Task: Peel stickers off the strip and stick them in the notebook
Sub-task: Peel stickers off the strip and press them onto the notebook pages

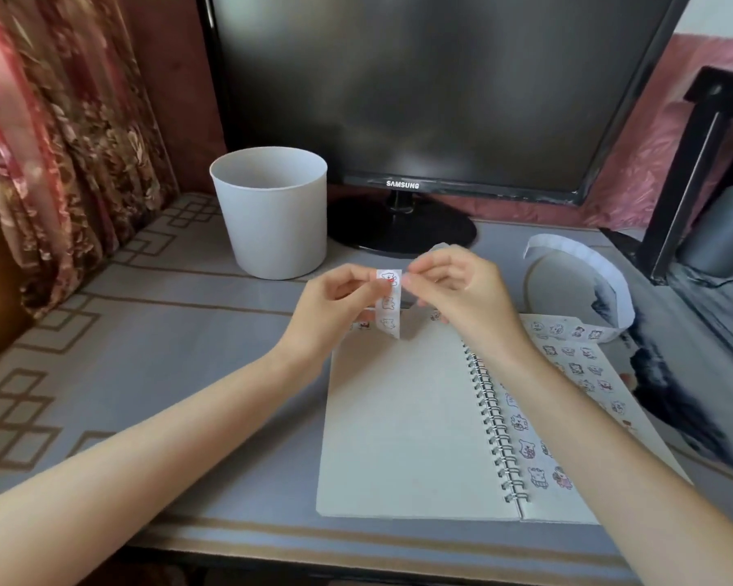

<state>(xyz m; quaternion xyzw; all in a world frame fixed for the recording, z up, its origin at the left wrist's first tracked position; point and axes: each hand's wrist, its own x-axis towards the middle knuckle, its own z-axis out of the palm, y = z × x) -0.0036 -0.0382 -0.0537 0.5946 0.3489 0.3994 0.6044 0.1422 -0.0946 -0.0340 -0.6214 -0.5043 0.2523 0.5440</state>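
Head view, the only one.

Left hand: fingers curled, thumb and forefinger pinch the top left edge of the sticker strip. The short strip hangs down from that pinch, held up over the top edge of the notebook. It has printed cartoon figures, the top one with some red.

Right hand: fingers curled, thumb and forefinger tips meet at the strip's top right edge. Can't tell whether they grip a sticker or the backing. A bit of white paper pokes up above this hand's fingers.

The notebook is spiral-bound and lies open flat on the table, in front of the person. Its left page is blank apart from a few stickers along the top edge. Its right page carries many stuck stickers and is partly covered by the right forearm.

A long loop of strip stands curled on the table to the right, with one end lying over the top right corner of the right page.

A white bin stands upright behind the left hand. A dark monitor stands just right of the bin. A floral curtain hangs at far left.
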